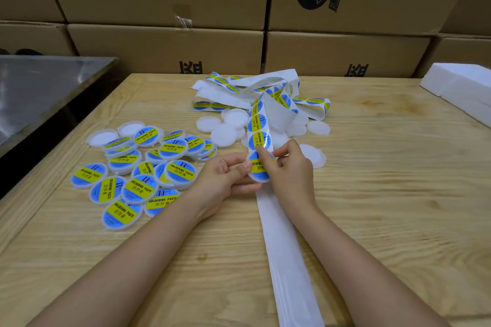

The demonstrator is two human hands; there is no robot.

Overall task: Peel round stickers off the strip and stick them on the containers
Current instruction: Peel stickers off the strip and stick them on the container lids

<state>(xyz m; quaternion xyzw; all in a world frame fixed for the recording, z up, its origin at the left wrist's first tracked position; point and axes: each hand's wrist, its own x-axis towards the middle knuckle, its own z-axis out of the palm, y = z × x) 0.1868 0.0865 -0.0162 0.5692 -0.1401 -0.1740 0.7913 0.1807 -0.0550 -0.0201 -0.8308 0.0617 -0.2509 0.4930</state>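
A white backing strip (259,125) with round blue-and-yellow stickers rises from my hands to a tangled heap at the back of the table. My left hand (225,178) holds a round white container (259,171), its thumb pressed on the container's left edge. My right hand (288,164) pinches the lowest sticker on the strip, right over that container. The bare used part of the strip (287,252) trails down toward me. Labelled containers (140,167) lie piled at the left. Plain white containers (233,125) lie in the middle behind my hands.
The work surface is a pale wooden table (385,207). Stacked cardboard boxes (164,45) wall off the back. A steel bench (39,82) stands at the left, and a white foam block (462,90) lies at the right edge.
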